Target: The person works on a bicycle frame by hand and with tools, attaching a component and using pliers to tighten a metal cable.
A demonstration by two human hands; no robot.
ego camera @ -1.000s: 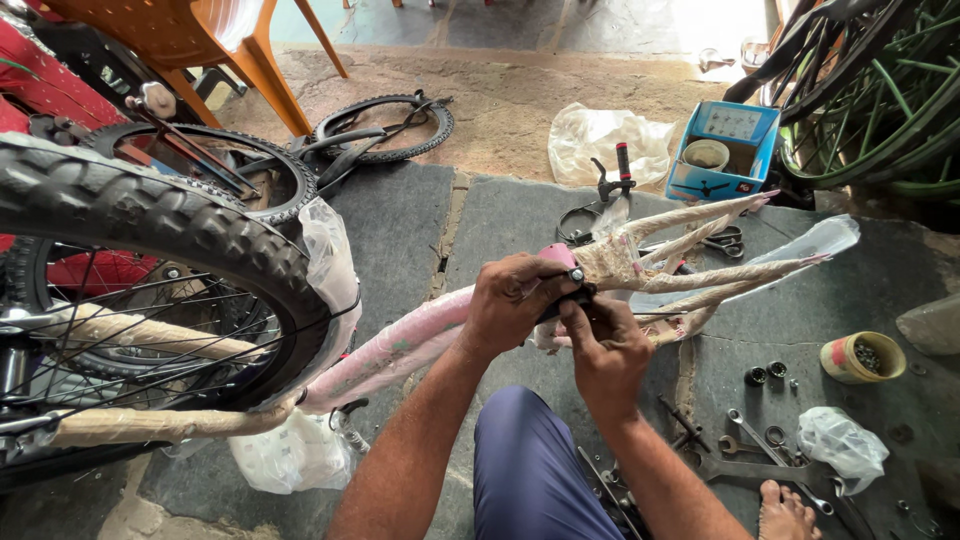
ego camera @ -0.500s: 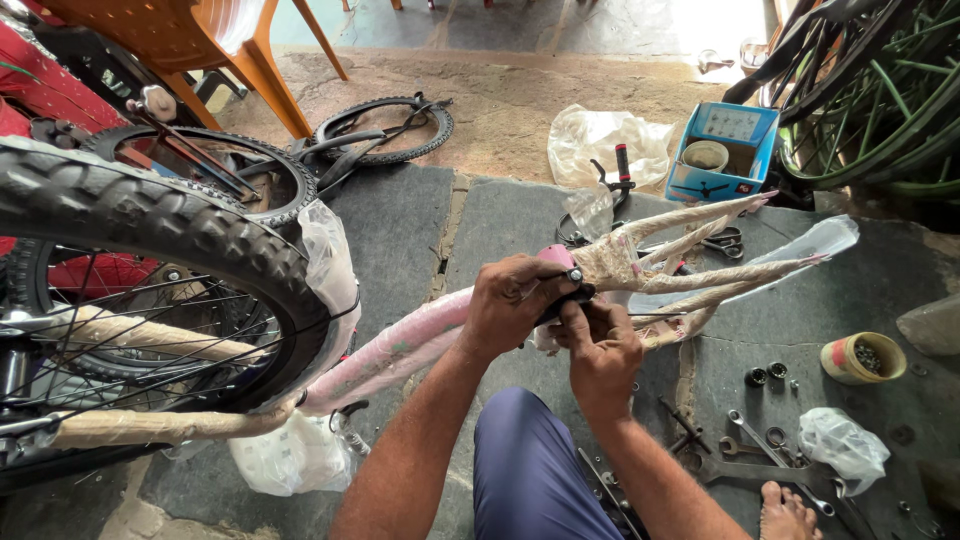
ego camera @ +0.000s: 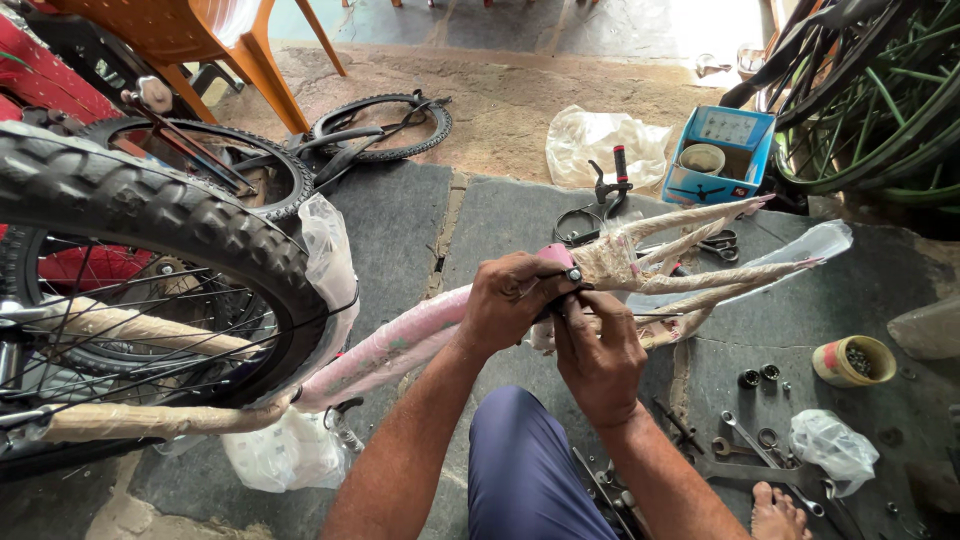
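1. The left hand [ego camera: 508, 305] is clenched around the pink bike frame [ego camera: 400, 345], right at the end where the wrapped tubes [ego camera: 690, 250] fan out towards the far right of the floor.
2. The right hand [ego camera: 598, 350] sits just below and touching the left, its fingers [ego camera: 575, 315] pinched on something small and dark at the frame's end; what exactly they grip is too hidden to tell.
3. The frame lies slanted across the stone floor [ego camera: 400, 215], its near end running under the big knobby tyre [ego camera: 150, 215] at the left, which is loosely covered in clear plastic.
4. Judged from the grip, the step in hand is fitting or tightening a small part at the frame's end, with the left hand steadying the frame while the right does the fine work.
5. The next move seems to call for a firm hold by the left hand and small, careful turns by the right, since the part is tiny and could slip.
6. Spanners [ego camera: 745, 445] and loose nuts [ego camera: 760, 377] lie on the floor at the near right, beside a small yellow tub [ego camera: 853, 362] of bits and a crumpled plastic bag [ego camera: 830, 445].
7. A blue box [ego camera: 720, 155] stands at the far right, and a small black wheel [ego camera: 385, 125] lies beyond, near an orange chair [ego camera: 230, 40].
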